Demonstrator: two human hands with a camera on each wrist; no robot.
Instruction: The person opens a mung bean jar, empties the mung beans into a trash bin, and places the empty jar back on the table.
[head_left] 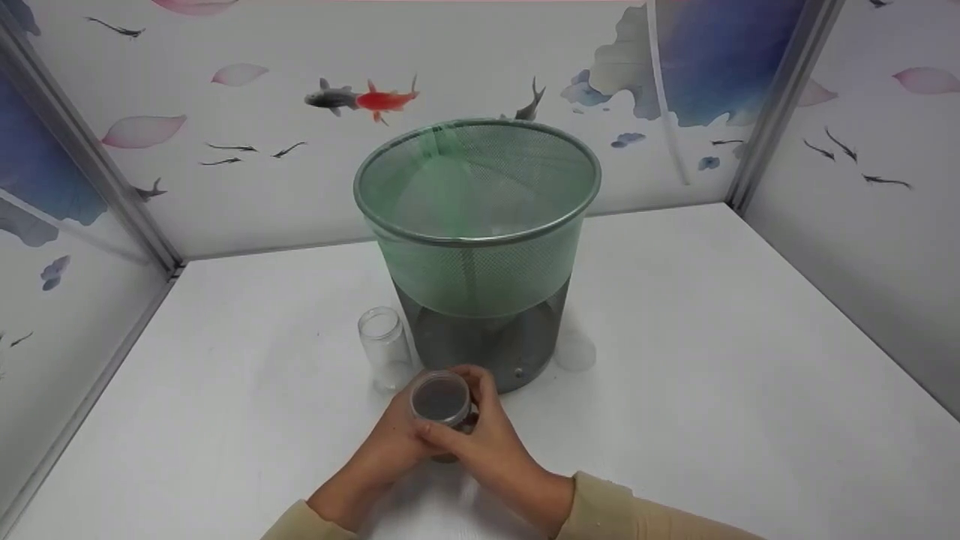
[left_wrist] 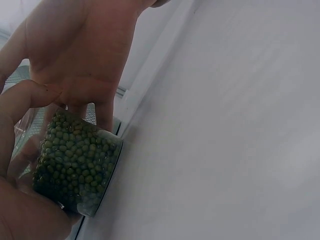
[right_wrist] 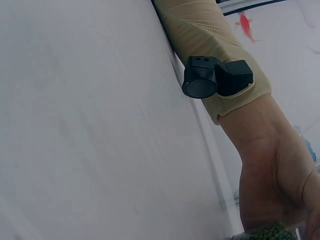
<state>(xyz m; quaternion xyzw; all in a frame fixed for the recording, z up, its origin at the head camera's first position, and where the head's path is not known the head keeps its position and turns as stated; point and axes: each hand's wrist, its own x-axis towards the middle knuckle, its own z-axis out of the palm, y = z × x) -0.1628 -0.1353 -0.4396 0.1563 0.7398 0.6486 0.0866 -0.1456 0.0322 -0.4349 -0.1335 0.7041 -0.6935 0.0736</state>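
Both hands are at a clear jar of mung beans, close in front of the basket. My left hand grips the jar's side. Curled around its upper part from the other side is my right hand, with the thumb across the front near the rim. A clear lid covers the jar's top in the head view. Through the jar's wall the left wrist view shows green beans packed together. Fingers hide much of the jar's body from the head camera.
Behind the hands stands a mesh wastebasket lined with a green bag. A clear, uncapped jar is upright at its left. On the white table at the basket's right lies a round clear lid. Printed panels enclose the table.
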